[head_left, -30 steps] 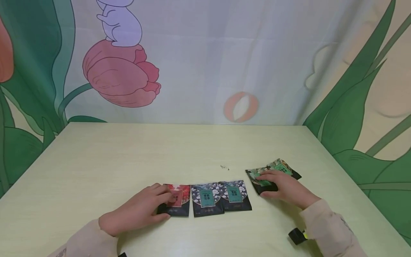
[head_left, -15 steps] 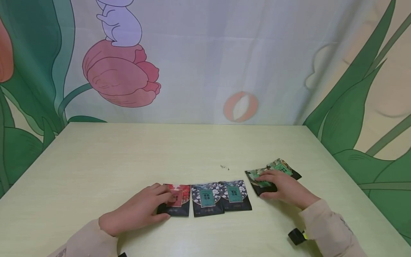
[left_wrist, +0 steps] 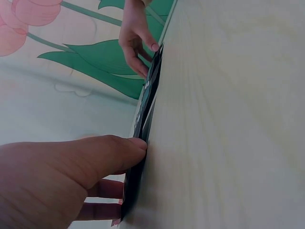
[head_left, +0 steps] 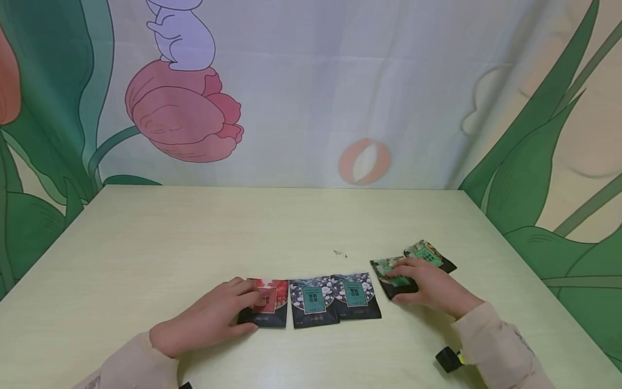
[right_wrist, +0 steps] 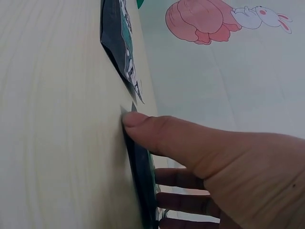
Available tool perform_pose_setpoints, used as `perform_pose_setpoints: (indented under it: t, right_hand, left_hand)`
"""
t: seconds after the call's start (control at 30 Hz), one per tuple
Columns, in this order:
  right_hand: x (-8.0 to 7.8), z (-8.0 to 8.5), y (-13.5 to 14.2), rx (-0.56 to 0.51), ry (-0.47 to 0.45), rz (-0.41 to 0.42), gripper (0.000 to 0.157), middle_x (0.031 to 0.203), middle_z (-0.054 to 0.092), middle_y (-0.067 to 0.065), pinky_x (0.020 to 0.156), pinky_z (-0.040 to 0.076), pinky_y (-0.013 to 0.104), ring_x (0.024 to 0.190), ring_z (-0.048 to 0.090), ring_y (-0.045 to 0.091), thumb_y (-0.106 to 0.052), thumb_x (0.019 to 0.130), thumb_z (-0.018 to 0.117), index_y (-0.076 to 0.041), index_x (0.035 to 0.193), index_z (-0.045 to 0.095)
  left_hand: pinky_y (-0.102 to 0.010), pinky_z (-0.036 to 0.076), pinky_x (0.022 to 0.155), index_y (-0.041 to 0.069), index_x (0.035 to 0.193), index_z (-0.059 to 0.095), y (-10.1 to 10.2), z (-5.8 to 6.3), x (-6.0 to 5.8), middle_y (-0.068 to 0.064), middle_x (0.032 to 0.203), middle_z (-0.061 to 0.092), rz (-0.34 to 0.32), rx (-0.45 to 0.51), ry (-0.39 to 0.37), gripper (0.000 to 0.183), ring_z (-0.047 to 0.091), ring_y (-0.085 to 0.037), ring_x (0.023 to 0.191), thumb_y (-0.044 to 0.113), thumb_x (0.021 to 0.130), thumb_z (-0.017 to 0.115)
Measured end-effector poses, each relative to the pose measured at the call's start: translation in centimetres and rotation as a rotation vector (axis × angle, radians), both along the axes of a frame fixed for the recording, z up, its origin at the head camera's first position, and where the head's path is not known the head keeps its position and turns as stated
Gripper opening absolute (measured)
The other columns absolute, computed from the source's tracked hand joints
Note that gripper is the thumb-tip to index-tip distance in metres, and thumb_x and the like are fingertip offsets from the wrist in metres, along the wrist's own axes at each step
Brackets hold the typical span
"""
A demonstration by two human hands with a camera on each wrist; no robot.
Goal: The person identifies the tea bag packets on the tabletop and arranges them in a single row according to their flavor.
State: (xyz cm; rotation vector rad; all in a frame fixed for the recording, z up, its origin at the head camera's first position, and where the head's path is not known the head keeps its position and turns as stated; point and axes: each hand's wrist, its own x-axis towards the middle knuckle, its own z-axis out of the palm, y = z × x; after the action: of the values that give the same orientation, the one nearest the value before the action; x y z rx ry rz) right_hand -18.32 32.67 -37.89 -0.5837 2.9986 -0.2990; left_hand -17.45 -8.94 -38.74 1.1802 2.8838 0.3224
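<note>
On the table (head_left: 218, 227), my left hand (head_left: 204, 319) rests on a flat red-and-black tea sachet (head_left: 277, 298), covering its left part. In the left wrist view, the thumb (left_wrist: 128, 148) lies along the sachet's dark near edge. To the right are two blue-and-white flowered tea sachets (head_left: 313, 302), the right one (head_left: 357, 297) overlapping its neighbour. My right hand (head_left: 432, 286) lies with extended fingers over a green-and-black tea sachet (head_left: 400, 289). Its thumb (right_wrist: 143, 125) touches that sachet's lower edge in the right wrist view. Another green tea sachet (head_left: 427, 254) lies tilted behind this hand.
Small dark specks (head_left: 340, 253) lie on the tabletop behind the row. A black piece (head_left: 449, 359) sits beside the right sleeve (head_left: 495, 340). A curtain (head_left: 301, 108) printed with a rabbit and flowers hangs at the table's far edge.
The green tea sachet under my right hand has slid slightly toward me and left, apart from the one behind it. My left hand and the row of sachets have stayed put.
</note>
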Motion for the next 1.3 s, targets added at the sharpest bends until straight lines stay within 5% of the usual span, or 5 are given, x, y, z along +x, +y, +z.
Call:
perform_pose_setpoints:
  t: [1.3]
  right_hand:
    - [1.1,1.6,-1.4,0.012,-0.091,0.039,0.047,0.109,0.053,-0.006,0.088,0.045,0.04,0.103,0.051,0.018,-0.051,0.066,0.071,-0.026,0.105,0.063]
  left_hand:
    - [-0.03,0.046,0.084,0.022,0.105,0.059,0.0,-0.2,-0.1,0.008,0.107,0.054,-0.022,0.015,0.027,0.037,0.045,-0.008,0.096,0.042,0.075,0.068]
